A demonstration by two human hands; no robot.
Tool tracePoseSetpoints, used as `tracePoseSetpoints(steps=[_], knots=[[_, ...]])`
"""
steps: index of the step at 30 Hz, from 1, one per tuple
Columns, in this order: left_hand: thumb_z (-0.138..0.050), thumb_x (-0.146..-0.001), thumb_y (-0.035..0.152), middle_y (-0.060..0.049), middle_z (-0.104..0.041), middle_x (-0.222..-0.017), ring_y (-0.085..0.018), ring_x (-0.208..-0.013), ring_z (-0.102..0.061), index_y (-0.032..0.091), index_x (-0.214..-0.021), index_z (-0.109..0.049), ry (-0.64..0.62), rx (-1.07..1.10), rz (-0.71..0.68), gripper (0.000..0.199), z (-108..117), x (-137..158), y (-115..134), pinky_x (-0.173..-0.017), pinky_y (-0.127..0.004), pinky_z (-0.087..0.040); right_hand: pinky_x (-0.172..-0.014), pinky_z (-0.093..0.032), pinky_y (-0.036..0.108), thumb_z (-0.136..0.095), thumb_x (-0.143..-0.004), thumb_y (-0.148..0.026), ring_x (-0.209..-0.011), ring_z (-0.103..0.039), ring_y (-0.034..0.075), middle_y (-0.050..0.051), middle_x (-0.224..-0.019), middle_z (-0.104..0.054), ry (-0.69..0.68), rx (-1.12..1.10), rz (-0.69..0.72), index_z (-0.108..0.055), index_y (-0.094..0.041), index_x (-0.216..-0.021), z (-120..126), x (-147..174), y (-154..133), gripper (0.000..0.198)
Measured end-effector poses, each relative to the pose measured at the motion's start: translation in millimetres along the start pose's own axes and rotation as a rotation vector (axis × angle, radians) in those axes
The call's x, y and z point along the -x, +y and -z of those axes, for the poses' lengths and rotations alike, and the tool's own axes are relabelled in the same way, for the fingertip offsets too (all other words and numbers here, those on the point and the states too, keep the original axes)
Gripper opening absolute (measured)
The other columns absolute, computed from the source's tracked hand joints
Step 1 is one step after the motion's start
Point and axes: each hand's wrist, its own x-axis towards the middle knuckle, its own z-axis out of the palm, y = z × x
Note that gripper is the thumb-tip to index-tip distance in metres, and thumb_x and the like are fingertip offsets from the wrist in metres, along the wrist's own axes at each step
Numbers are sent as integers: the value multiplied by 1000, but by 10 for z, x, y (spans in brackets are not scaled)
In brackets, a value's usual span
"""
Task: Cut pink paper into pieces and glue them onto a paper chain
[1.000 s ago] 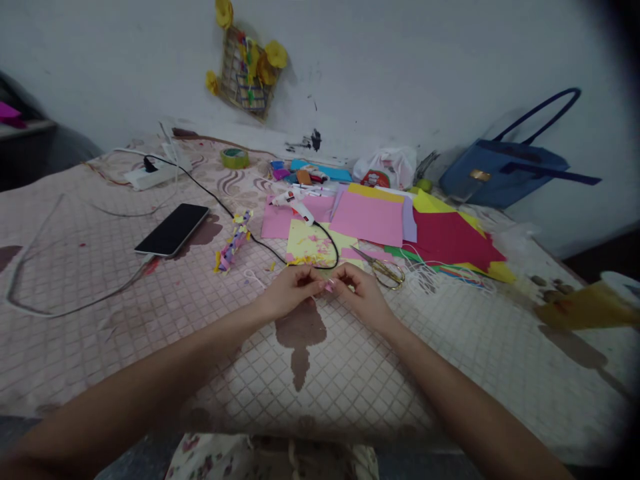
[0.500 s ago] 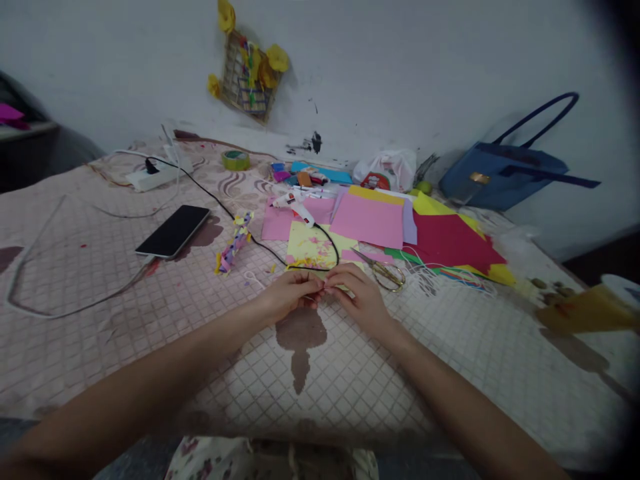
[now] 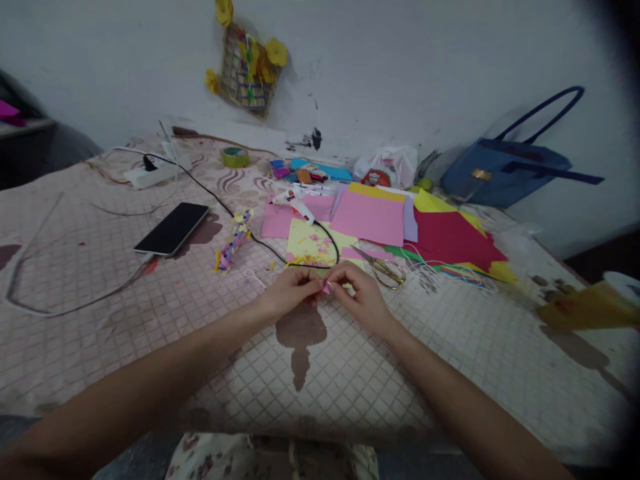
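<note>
While hands (image 3: 290,295) (image 3: 363,295) meet over latticed cloth (image 3: 365,387), black smudges (image 3: 316,139) mark the wall (image 3: 400,80).

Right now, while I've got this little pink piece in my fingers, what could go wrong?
The small pink piece, pinched between your left hand and right hand, could slip or crease.

The black cord loops just beyond your hands; snagging it might drag the glue gun across the paper scraps.

The scissors lie close to your right hand, so a careless sideways sweep could bump them.
</note>
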Motion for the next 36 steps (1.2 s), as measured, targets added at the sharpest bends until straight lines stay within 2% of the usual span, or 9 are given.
tracePoseSetpoints(steps=[4, 7, 12, 15, 22, 25, 36], knots=[[-64, -69, 29, 1, -54, -62, -7, -55, -49, 11, -65, -58, 27, 134, 52, 19, -25, 28, 44, -54, -21, -40, -71, -46, 30, -46, -82, -12, -85, -54, 16, 6, -91, -56, -43, -11, 35, -53, -21, -92, 1, 5, 24, 15], [-66, -67, 30, 0, -54, -62, -7, -54, -49, 11, -63, -57, 42, 179, 69, 21, -21, 25, 35, -54, -22, -40, -79, -45, 33, -47, -82, -12, -95, -52, 18, 7, -96, -56, -50, 36, 89, -55, -21, -91, 7, 9, 32, 15], [-64, -69, 32, 2, -52, -62, -7, -52, -49, 12, -67, -57, 18, 126, 50, 21, -7, 2, -33, -55, -23, -40, -79, -44, 33, -51, -83, -17, -89, -54, 17, 5, -90, -57, -5, 59, 87, -56, -21, -83, 0, 12, 18, 7], [-63, -71, 32, 3, -51, -61, -7, -53, -48, 13, -67, -56, 13, 93, 32, 20, -10, 0, -51, -54, -22, -39, -74, -45, 30, -51, -82, -17, -85, -54, 16, 4, -85, -57, 7, -2, 33, -55, -20, -80, -16, 10, 5, 6], [-60, -74, 32, 2, -51, -62, -8, -55, -47, 12, -70, -58, -52, 81, 13, 20, -9, -3, -47, -55, -22, -37, -63, -44, 26, -52, -81, -22, -71, -53, 13, 2, -78, -55, 43, -159, -217, -53, -18, -77, -68, 26, 48, 5], [-61, -74, 31, 2, -51, -62, -8, -55, -47, 12, -71, -59, -49, 52, -7, 20, -5, -6, -55, -55, -22, -37, -60, -42, 25, -53, -80, -25, -66, -51, 12, 0, -72, -53, 48, -189, -283, -53, -18, -77, -86, 34, 87, 8], [-67, -69, 30, -2, -57, -66, -8, -59, -51, 10, -70, -59, -11, 194, 116, 21, -12, 8, -18, -59, -23, -41, -60, -44, 25, -54, -80, -29, -66, -52, 12, 0, -72, -54, 71, -275, -290, -52, -18, -79, -103, 42, 80, 11]])
